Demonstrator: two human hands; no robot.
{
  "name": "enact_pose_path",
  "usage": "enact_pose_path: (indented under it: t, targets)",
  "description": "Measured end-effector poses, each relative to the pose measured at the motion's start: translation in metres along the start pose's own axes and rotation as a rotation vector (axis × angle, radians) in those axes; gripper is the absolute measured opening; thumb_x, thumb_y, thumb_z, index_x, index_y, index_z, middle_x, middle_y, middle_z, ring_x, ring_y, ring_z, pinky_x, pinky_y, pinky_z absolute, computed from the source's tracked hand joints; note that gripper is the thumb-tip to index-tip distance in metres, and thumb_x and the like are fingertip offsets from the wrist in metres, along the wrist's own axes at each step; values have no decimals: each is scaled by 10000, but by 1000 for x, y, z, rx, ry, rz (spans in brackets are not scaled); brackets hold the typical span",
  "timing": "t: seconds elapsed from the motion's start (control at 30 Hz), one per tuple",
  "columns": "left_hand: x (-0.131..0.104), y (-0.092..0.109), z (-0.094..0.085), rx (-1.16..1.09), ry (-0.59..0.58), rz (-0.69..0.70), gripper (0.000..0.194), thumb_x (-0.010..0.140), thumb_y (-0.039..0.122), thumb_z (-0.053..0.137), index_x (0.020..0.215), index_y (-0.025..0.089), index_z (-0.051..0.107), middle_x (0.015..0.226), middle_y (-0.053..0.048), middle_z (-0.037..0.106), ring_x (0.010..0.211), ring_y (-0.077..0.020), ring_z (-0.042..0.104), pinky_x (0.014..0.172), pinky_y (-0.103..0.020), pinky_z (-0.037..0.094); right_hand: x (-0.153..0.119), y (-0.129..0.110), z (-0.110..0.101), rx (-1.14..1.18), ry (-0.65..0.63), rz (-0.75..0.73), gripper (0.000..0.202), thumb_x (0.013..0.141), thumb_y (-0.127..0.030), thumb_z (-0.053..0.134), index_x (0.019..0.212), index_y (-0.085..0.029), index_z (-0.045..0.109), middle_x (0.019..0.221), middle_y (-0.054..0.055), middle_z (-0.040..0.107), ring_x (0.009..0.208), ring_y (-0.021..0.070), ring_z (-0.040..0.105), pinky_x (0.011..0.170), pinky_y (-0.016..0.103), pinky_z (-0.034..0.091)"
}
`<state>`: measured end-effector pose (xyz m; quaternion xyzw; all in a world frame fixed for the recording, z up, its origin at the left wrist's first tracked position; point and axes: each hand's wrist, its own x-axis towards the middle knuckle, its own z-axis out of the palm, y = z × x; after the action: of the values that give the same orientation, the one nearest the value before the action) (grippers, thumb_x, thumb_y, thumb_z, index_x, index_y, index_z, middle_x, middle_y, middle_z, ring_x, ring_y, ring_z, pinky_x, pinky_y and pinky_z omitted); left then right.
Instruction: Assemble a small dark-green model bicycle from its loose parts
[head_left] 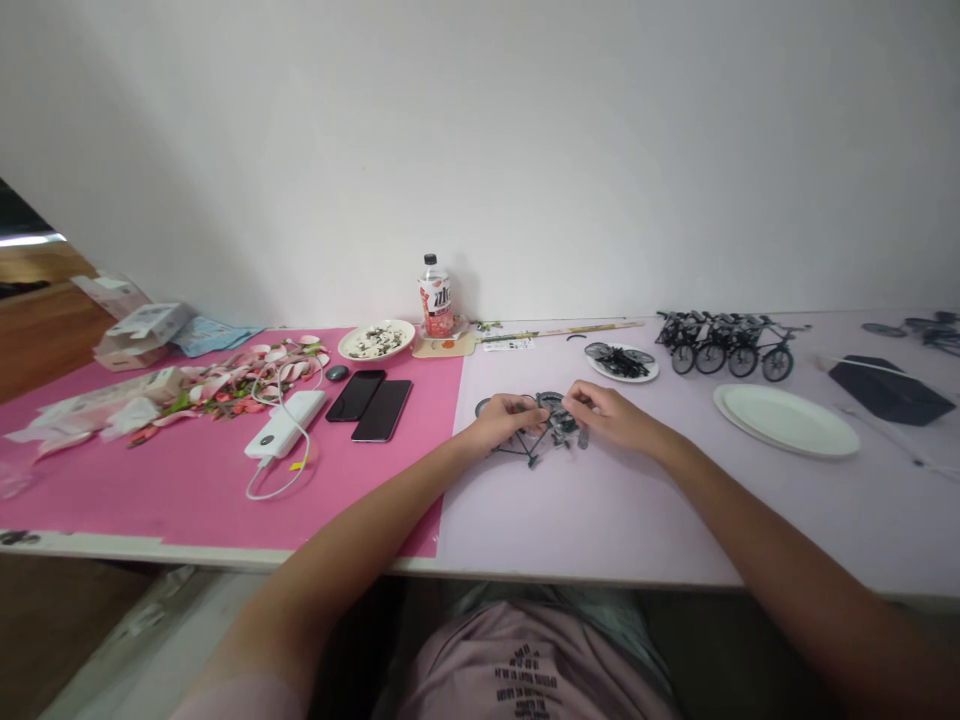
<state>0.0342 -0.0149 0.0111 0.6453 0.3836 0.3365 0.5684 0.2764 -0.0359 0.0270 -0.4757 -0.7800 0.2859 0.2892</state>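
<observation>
Being handled between both hands, a small dark model bicycle made of thin bars and wheels [561, 428] is lying low over the pale lilac surface [600, 520], its long axis apparently running sideways; parts of it are being hidden by the fingers. By the left hand [506, 420], the bicycle's left part is being held in a narrow grip, thumb and fingers nearly meeting. By the right hand [611, 415], its right side is being reached; whether anything is being pinched in that grip cannot be told. Both hands are being kept near, the left overlapping more of the bicycle. Beyond the right hand, loose black parts [628, 362] are being held by a small white plate [654, 372]. Farther right, black bicycles [727, 345] are being kept upright in a row, behind white oval plates [787, 422].
</observation>
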Motion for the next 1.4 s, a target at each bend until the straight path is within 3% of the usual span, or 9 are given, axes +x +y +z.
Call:
enact_pose_path:
  t: [0.13,0.37,0.97,1.13,1.23,1.4]
  targets:
    - [0,2,-1,9,0,-10,505,684,626,872,789,145,758,735,-59,732,645,-130,616,545,-234,366,0,3,-5,44,-75,27,359,996,-595,548,976,-237,571,914,32,652,808,206,611,748,342,479]
    - [1,0,-4,31,-21,-22,561,670,672,867,825,144,756,765,-64,741,615,-121,596,488,-226,307,1,5,-7,67,-96,39,408,981,-625,554,897,-226,551,808,15,631,709,179,574,693,323,449]
    - [5,-5,-6,18,-65,-2,644,615,717,894,828,130,736,828,-92,765,693,-147,674,485,-207,304,2,-1,1,14,11,-8,665,943,-843,459,701,-225,426,663,-17,459,605,148,439,589,293,361]
    - [3,-2,-5,-8,-52,4,652,588,717,907,812,131,729,818,-90,763,701,-145,677,536,-205,368,0,-2,1,18,-1,1,575,983,-773,462,812,-227,510,763,3,558,697,177,524,660,308,415]
    - [2,-1,-4,13,-58,-4,662,595,729,898,818,129,730,805,-88,758,681,-144,669,508,-204,331,-1,-2,-2,31,-48,16,500,995,-719,483,898,-233,547,842,20,608,773,197,566,722,326,455]
    - [4,-4,-5,14,-55,-2,680,580,741,898,826,130,727,803,-84,759,689,-145,675,513,-207,330,0,-1,-5,25,-49,33,516,952,-741,525,880,-231,545,823,28,614,763,205,567,714,332,458]
